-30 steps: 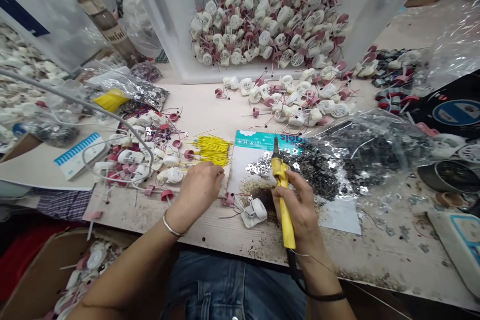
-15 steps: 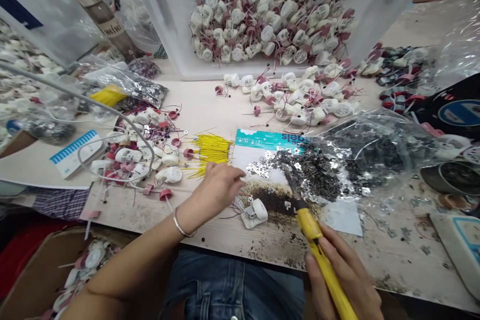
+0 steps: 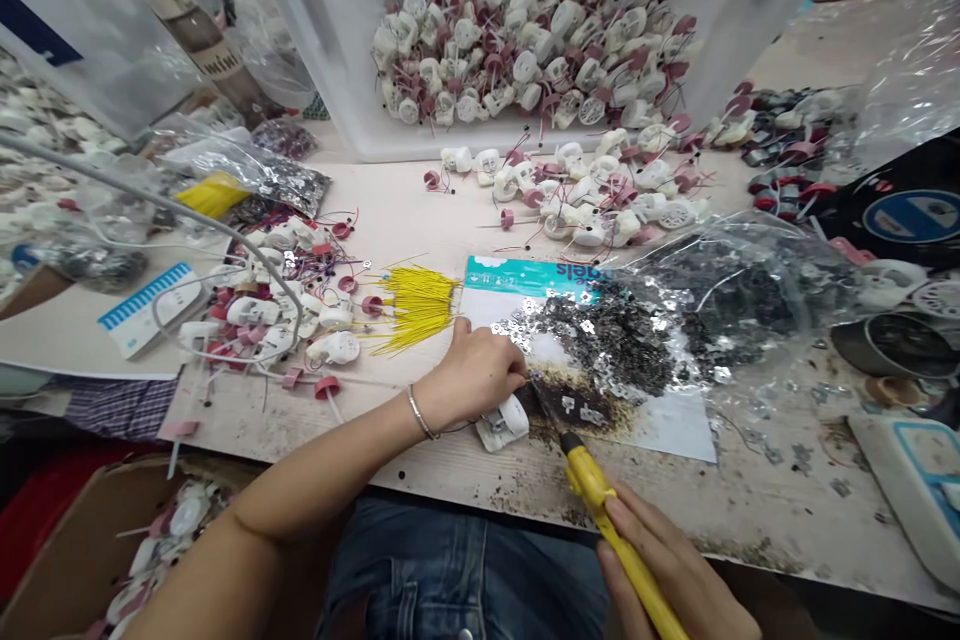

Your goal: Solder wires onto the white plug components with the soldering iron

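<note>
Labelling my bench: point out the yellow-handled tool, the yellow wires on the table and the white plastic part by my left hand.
Yellow-handled tool [image 3: 593,488], head view: front of handle.
Yellow wires [image 3: 420,306], head view: middle of bunch.
White plastic part [image 3: 508,424], head view: its visible body.

The left hand [image 3: 484,370] is now away from the yellow wires [image 3: 420,310], where it was one second ago, and it covers part of the white housing [image 3: 506,423]. The pink cap beside this housing is now hidden. The right hand [image 3: 671,560] is lower and nearer to the body, and the yellow soldering iron [image 3: 600,495], upright before, now slants with its tip near the left fingertips.
</note>
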The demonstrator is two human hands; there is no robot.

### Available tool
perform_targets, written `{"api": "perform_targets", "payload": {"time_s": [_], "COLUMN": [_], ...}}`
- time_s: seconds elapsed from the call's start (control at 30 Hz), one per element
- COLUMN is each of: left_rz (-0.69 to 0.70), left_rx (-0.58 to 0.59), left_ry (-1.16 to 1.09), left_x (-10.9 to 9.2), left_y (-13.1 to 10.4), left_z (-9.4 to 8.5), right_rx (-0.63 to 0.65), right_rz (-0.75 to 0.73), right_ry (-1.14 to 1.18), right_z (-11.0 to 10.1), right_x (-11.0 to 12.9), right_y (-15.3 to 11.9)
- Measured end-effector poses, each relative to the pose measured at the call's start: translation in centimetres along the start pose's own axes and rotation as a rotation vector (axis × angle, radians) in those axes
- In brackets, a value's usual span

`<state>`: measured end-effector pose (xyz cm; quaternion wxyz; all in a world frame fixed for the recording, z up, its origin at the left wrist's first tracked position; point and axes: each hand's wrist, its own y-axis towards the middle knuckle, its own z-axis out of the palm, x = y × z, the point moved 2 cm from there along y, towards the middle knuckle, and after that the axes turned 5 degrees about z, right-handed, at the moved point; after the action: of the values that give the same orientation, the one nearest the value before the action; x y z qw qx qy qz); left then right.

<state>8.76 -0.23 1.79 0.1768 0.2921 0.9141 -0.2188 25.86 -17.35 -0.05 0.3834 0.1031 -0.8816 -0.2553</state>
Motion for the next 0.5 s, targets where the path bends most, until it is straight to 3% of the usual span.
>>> {"api": "perform_targets", "payload": {"time_s": [0.07,0.23,0.37,0.5], "left_rz": [-0.005,-0.023,-0.028,-0.055], "left_rx": [0.008,0.035,0.043,0.064], "left_ry": [0.016,0.025,0.05,0.042], "left_x": [-0.14,-0.49,-0.82,-0.87], "left_y": [0.12,0.23,0.38,0.64], "left_z": [-0.08,-0.34,-0.46,-0.5], "right_rx": [0.04,-0.023,0.037,-0.034], "right_rz": [-0.055,0.056,0.014,0.1], "right_ry": [-0.017,-0.047,-0.053,-0.051], "right_z": [0.01,-0.17,-0.42,-0.93], "right_x": [-0.01,0.38,0.66,0.61], "right_y": [-0.11,-0.19,0.05,-0.4]}}
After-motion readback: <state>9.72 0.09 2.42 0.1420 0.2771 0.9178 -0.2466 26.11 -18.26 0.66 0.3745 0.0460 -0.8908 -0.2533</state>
